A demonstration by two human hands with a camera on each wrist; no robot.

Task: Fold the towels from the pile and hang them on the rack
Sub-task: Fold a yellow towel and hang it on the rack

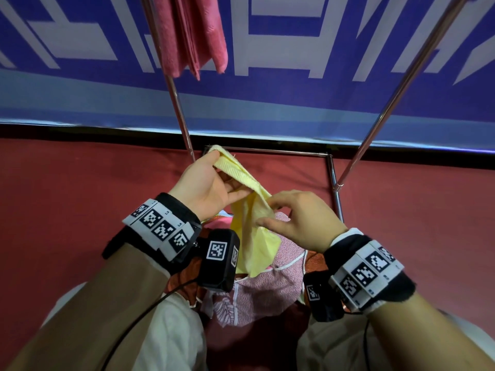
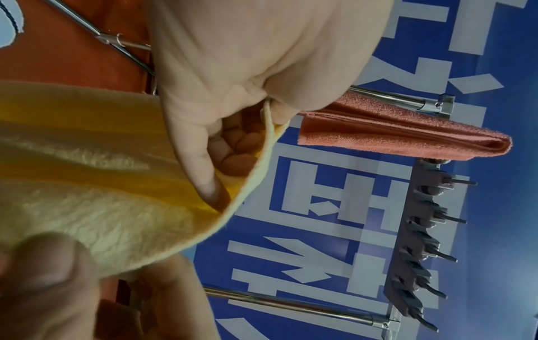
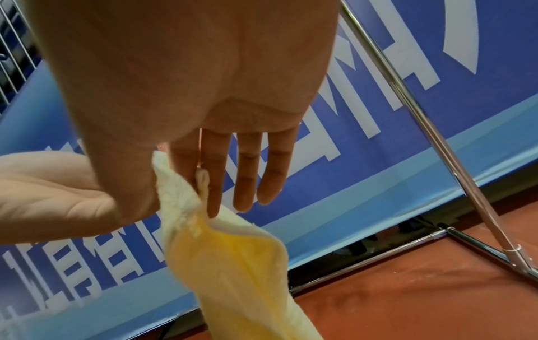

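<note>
Yellow towel [image 1: 254, 236] gripped in L hand [image 1: 206, 186], pinched by R hand [image 1: 302, 223]; hook strip [image 2: 407, 241], apparently, only in L-wrist view.

No legible txt, blue banner [image 1: 80, 84] w/ big white chars cropped, wristbands [image 1: 160, 226] w/ b/w marker codes

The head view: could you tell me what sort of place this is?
Probably a staged recording area, not a home laundry: a printed blue banner forms the backdrop, a red cloth covers the surface, and a metal rack holds one pink towel.
</note>
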